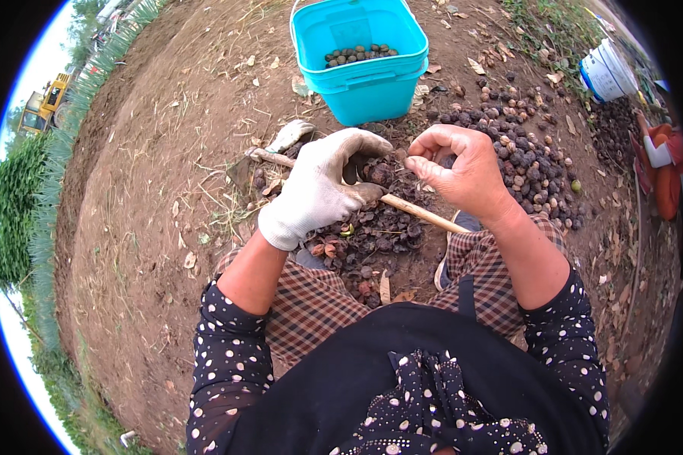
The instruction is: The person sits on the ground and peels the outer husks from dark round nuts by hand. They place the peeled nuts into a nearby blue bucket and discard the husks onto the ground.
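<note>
My left hand (pixel 322 182), in a white knit glove with a soiled palm, curls its thumb and fingers around a dark, husk-covered walnut (pixel 377 174). Close to its right, my bare right hand (pixel 463 167) has thumb and fingertips drawn together; whatever they may pinch is too small to make out. Below both hands, a wooden handle (pixel 425 214) lies slantwise, partly hidden by the glove. Broken dark husks (pixel 379 239) are heaped on the soil between my feet. A second pale glove (pixel 290 136) rests just beyond my left hand.
A turquoise bucket (pixel 368 98) with walnuts inside stands ahead. To the right spreads a pile of walnuts (pixel 535 163), some dark, some tan. Farther right are a tipped white bucket (pixel 609 72) and a red-orange object (pixel 666 171). A yellow machine (pixel 47 102) stands far left.
</note>
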A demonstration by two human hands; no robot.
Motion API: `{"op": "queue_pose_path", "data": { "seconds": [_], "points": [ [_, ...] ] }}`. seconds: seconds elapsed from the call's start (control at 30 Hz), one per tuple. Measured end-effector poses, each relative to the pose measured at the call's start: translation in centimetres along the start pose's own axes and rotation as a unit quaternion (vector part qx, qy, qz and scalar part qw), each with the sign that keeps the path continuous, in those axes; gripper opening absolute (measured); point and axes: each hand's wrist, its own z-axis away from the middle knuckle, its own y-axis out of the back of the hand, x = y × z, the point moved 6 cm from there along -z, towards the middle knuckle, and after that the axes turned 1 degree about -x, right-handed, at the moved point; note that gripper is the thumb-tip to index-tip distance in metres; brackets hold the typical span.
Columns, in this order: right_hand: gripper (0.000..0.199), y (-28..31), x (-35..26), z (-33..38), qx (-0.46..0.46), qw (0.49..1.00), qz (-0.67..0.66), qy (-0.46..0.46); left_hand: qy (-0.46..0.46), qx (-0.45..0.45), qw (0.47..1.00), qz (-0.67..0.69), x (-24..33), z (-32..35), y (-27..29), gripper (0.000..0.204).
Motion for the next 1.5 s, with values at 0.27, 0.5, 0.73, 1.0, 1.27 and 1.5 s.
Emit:
{"op": "queue_pose_path", "data": {
  "seconds": [0.27, 0.5, 0.73, 1.0, 1.27, 1.5],
  "points": [
    [0.02, -1.2, 0.1, 0.2, 0.047, 0.994, -0.096, -0.01, 0.116, 0.03, 0.9, 0.418, -2.0, -0.2, -1.3, 0.068],
    [0.018, -1.0, -0.8, 0.3, 0.043, 0.998, -0.02, 0.05, -0.004, 0.051, 0.997, 0.065, -0.2, -0.8, -0.9, 0.068],
    [0.013, -1.1, -1.5, 0.7, 0.061, 0.992, 0.026, 0.106, -0.077, 0.112, 0.986, -0.097, 0.5, -0.6, -1.3, 0.07],
    [0.006, 0.6, -1.9, 0.0, 0.142, 0.976, 0.106, 0.123, 0.019, 0.095, 0.995, 0.027, 0.1, -0.2, -1.0, 0.071],
    [0.015, -0.8, -0.7, 0.2, 0.053, 0.995, -0.057, 0.057, -0.109, 0.12, 0.984, -0.079, 0.9, -0.4, -0.9, 0.072],
    [0.016, -0.5, -2.0, 0.3, 0.033, 0.987, 0.009, 0.158, -0.03, 0.077, 0.997, 0.006, 0.9, -0.3, -1.4, 0.072]
  ]
}}
